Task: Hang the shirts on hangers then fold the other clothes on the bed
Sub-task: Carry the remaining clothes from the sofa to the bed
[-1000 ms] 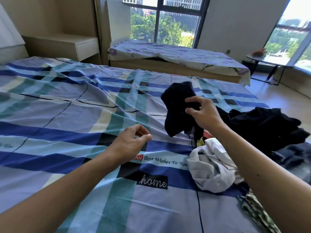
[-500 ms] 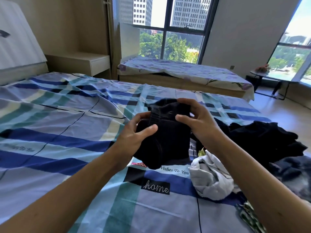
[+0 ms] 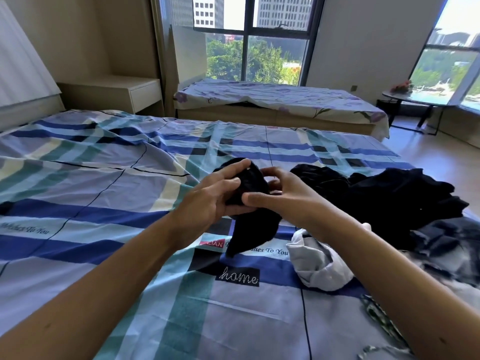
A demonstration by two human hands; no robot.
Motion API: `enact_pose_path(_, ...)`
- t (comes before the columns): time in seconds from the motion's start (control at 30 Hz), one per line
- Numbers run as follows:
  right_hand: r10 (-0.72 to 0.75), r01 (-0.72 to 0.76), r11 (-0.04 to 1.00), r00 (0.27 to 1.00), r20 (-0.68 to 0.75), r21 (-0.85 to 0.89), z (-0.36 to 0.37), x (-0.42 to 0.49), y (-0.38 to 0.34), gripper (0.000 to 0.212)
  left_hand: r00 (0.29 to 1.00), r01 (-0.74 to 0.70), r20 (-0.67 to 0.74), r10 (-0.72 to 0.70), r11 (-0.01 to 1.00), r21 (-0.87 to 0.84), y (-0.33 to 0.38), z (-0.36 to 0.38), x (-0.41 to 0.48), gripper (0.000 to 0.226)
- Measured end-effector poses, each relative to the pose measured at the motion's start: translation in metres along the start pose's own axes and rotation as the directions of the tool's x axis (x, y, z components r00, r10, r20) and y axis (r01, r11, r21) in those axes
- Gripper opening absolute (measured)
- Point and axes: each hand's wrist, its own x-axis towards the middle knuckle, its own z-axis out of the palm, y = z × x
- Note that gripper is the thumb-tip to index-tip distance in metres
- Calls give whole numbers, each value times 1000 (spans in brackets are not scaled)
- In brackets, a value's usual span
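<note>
A small black garment hangs above the bed, held by both hands. My left hand grips its upper part from the left, fingers curled over the bunched cloth. My right hand pinches the same top part from the right, thumb pointing left. The lower end of the garment dangles down to the blue plaid sheet. To the right lie a crumpled white garment and a heap of black clothes.
A dark patterned garment and a green-printed cloth lie at the bed's right edge. A second bed stands beyond, a nightstand at the back left, a small round table by the right window.
My left hand went from empty to gripping the black garment. Both hands have bunched its top together and its lower end now hangs lower. The camera tilted up.
</note>
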Motion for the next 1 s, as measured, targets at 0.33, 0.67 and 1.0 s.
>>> enact_pose_path(0.33, -144, 161, 956, 986, 85, -245, -15, 10, -12, 35, 858, -68, -40, 511, 192, 979, -8, -35, 2, 74)
enact_pose_path(0.67, -156, 178, 935, 983, 94, -307, -40, 14, -15, 19, 997, -34, -14, 70, 641, 767, 8, -74, -2, 17)
enact_pose_path(1.0, 2, -14, 997, 987, -161, -71, -35, 30, 8, 26, 941, 216, -334, -58, 864, 455, 19, -81, -4, 32)
